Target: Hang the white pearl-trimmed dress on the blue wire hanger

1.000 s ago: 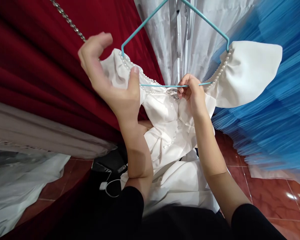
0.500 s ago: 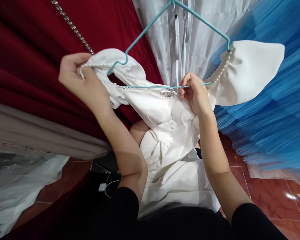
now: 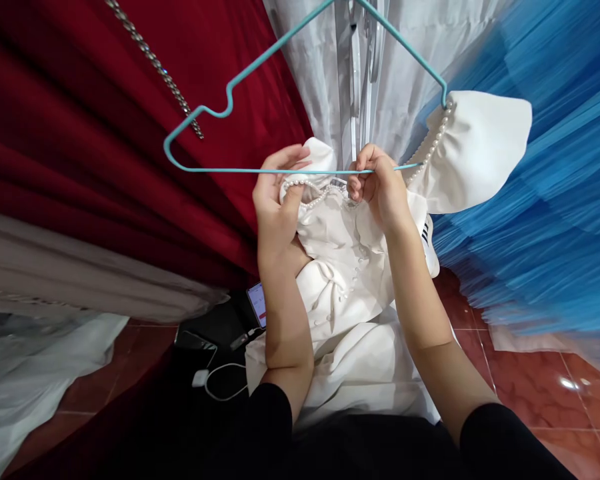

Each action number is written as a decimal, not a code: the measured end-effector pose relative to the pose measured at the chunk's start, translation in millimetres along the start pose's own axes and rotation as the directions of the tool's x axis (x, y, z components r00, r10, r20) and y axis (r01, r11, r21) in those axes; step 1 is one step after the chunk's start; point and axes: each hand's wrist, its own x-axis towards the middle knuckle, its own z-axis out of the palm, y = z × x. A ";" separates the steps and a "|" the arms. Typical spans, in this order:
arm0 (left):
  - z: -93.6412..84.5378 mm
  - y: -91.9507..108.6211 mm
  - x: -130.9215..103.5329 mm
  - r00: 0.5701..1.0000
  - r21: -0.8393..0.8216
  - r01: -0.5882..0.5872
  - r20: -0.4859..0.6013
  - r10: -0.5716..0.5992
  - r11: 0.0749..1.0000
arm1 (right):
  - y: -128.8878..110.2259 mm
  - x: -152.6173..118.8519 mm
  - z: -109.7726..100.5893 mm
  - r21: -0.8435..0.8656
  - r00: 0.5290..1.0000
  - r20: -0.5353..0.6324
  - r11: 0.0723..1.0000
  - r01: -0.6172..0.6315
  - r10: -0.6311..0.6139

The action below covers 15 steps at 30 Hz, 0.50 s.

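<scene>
A white dress (image 3: 330,233) with pearl-trimmed sleeves and small buttons down the front lies over my lap. My left hand (image 3: 277,200) pinches the pearl edge of its left-hand sleeve, just below the bar of a light-blue clothes hanger (image 3: 220,171). That end of the hanger is bare. My right hand (image 3: 377,183) is wrapped round the hanger's bottom bar near the dress neckline. On the right, the other puffed sleeve (image 3: 485,150) still hangs over the hanger's end. The hanger's hook is out of view above.
Red fabric (image 3: 220,60) with a beaded strand (image 3: 155,63) hangs left. White cloth (image 3: 310,47) hangs ahead, blue tulle (image 3: 540,200) to the right. A phone (image 3: 257,305) and a white cable (image 3: 225,398) lie beside my left arm. Red floor tiles (image 3: 530,387) show at right.
My left hand has moved right and inward with the sleeve, which has come off the hanger's left end. My right hand stays on the bar. The phone has come into view.
</scene>
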 end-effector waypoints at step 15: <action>54.2 2.8 -17.8 0.984 -0.247 -0.044 -0.180 -0.002 0.968 | -6.7 -7.6 5.9 -0.021 0.998 -0.040 0.998 -0.058 0.057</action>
